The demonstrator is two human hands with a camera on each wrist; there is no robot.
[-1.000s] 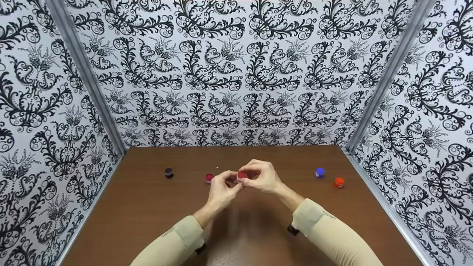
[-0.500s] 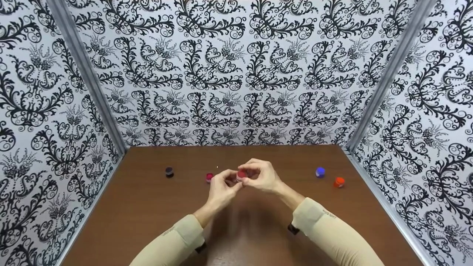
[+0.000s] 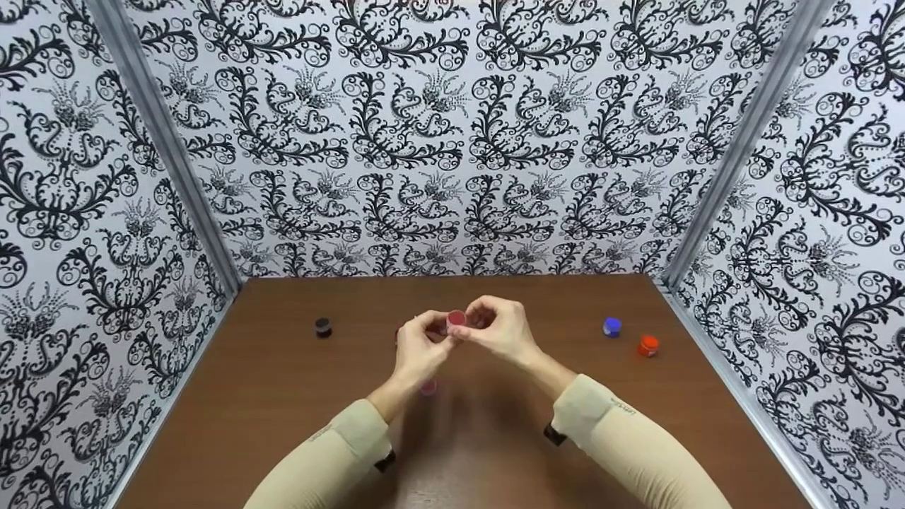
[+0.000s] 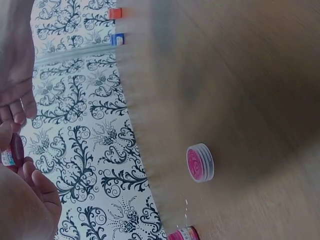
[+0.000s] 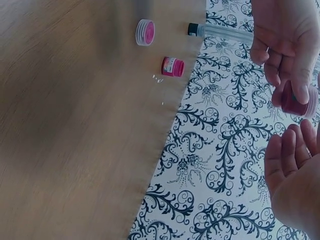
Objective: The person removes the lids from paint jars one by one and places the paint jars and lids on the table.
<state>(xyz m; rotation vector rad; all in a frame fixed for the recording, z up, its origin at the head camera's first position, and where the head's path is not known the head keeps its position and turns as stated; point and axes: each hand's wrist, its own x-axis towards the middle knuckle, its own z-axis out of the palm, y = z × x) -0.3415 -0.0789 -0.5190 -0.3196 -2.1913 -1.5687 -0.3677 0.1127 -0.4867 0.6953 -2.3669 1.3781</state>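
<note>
- Two hands raised over the counter [image 3: 283, 417], close together, both at one small red jar [image 3: 456, 320].
- Left hand [image 3: 418, 351]: thumb and fingers clamped round the jar's side, clearest from the right wrist view.
- Right hand [image 3: 503, 332]: thumb against the jar near its top, index finger curled in beside it, a pinch; remaining fingers loose. Exact contact of the index partly hidden.
- Red jar: held up off the counter between the hands, round red top showing from the head view; dark red body and paler translucent upper part from the right wrist.
- Below the hands, on the counter: shallow pink disc [image 4: 200, 163] with clear ridged sides.
- Near the disc, apart from it: pink-red jar [image 5: 172, 66], upright, labelled; mostly hidden behind the left hand from the head. White specks [image 5: 157, 78] just beside it.
- Farther left: black jar [image 3: 323, 327], standing alone.
- Well off to the right: blue jar [image 3: 612, 326], with orange jar [image 3: 648, 346] near it, slightly closer to the person.
- Outermost: walls [image 3: 452, 141] in black-and-white scrollwork, grey strips [image 3: 166, 141] along the corners.
</note>
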